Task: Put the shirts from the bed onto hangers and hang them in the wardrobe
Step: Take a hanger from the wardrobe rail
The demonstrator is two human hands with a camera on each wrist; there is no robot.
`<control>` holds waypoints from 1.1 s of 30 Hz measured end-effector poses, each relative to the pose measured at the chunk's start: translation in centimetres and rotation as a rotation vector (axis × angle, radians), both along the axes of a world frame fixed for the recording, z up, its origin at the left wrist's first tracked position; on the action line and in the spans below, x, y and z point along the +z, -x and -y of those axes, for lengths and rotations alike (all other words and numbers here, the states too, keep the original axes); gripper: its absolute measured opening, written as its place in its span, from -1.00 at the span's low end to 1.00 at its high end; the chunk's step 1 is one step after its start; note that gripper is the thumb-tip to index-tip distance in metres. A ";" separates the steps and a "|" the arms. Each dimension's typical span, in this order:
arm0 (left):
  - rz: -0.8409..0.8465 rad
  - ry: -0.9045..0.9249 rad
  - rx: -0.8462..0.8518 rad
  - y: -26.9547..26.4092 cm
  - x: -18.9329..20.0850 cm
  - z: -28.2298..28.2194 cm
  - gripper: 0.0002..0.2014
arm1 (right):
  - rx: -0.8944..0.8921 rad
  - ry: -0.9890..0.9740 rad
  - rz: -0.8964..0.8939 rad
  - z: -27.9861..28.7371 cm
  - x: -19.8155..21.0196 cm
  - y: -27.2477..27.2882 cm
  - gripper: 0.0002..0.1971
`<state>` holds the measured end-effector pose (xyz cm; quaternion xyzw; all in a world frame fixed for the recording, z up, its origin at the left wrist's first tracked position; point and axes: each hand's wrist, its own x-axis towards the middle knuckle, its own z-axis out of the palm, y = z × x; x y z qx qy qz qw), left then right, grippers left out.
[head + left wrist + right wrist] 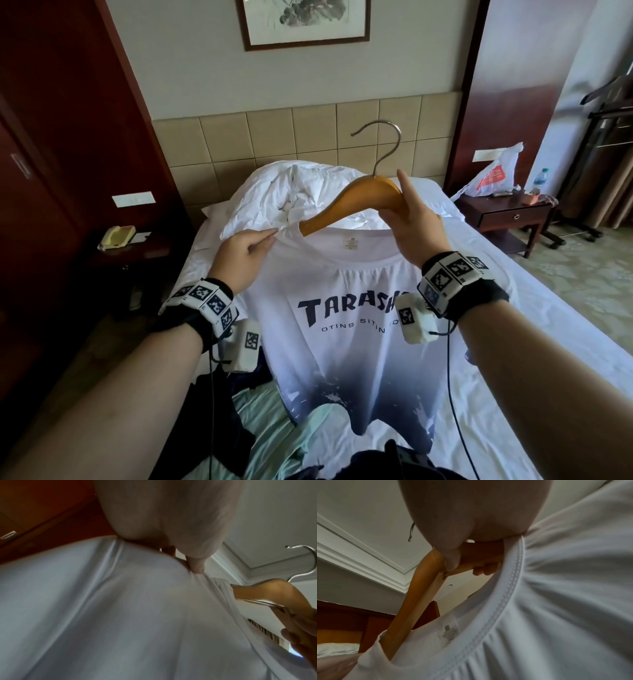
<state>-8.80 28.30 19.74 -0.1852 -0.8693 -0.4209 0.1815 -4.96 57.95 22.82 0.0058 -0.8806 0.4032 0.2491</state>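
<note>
1. Left hand: pinching the collar of the white shirt.
2. Right hand: gripping the wooden hanger, one arm inside the neck opening.
3. Shirt: held up above the bed.

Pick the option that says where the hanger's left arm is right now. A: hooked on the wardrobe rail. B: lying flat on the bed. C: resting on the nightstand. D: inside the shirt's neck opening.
D: the wooden hanger, gripped by the right hand, has its left arm tucked into the collar of the white shirt, which the left hand pinches at the shoulder.
</note>
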 end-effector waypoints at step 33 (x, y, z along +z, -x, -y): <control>-0.067 0.136 0.031 -4.2 -2.8 1.1 -0.45 | 0.153 0.002 0.060 10.9 -4.7 -3.0 -0.37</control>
